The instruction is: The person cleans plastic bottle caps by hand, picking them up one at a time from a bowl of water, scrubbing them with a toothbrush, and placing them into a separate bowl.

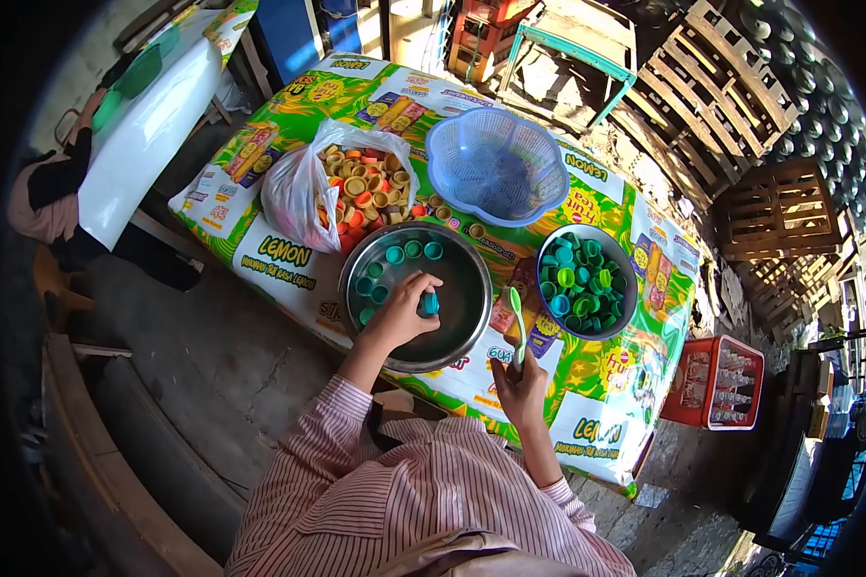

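Note:
My left hand (406, 313) is over the metal basin (344, 288), its fingers pinching a teal bottle cap (428, 305). Several green caps (394, 255) sit along the basin's left and far inner side. To the right of the basin, my right hand (522, 389) grips a toothbrush (517, 313) by its handle, with the light green end pointing up and away from me. Beyond that hand stands a bowl (598, 336) filled with green and teal caps (582, 279).
A plastic bag (293, 197) full of orange and yellowish caps (361, 183) lies behind the basin. Next to it is a blue-purple plastic basket (496, 159). A red crate (712, 385) stands at right. Another person (53, 197) is at a white surface (154, 135) on the left.

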A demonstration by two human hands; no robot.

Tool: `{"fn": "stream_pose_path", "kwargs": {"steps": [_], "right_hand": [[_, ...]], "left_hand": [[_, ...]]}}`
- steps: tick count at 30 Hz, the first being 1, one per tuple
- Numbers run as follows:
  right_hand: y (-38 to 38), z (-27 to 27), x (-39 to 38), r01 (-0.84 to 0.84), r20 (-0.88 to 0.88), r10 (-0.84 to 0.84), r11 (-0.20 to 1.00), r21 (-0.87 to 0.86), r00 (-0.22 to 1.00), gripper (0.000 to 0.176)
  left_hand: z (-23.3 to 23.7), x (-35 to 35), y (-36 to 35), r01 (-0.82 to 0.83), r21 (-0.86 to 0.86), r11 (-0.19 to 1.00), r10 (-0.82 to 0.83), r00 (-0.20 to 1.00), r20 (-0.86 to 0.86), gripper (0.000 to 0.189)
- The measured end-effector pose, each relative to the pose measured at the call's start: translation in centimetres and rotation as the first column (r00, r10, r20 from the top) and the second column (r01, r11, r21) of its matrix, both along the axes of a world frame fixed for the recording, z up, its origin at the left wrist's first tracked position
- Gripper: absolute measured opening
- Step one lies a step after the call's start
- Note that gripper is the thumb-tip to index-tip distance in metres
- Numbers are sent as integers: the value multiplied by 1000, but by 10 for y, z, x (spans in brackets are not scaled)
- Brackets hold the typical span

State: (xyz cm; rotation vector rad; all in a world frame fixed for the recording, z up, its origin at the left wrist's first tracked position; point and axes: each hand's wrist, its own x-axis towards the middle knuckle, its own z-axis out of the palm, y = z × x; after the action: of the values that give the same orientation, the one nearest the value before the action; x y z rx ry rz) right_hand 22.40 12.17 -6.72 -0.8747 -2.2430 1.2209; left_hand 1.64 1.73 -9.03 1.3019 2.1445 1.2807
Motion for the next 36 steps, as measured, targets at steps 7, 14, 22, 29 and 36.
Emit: {"fn": "stream_pose_path", "kwargs": {"steps": [7,14,22,29,36], "right_hand": [[-2,-5,-5,-141,89,137,989,45,987,45],[-8,-14,-3,-379,61,374,902,206,925,54],[3,5,-22,-354,-20,371,900,256,928,59],[-3,2,-21,-376,194,324,839,394,926,63],[2,1,-20,-351,242,278,868,352,930,55]], "left_hand": [[-3,6,-7,-91,-15,996,90,994,-66,89],[18,33,-14,-279,15,960,272,945,183,95],[16,33,-16,-297,99,950,286,952,108,99],[17,31,-12,-341,48,939,339,939,56,103],[16,25,-7,-341,37,940,338,939,54,103]]}}
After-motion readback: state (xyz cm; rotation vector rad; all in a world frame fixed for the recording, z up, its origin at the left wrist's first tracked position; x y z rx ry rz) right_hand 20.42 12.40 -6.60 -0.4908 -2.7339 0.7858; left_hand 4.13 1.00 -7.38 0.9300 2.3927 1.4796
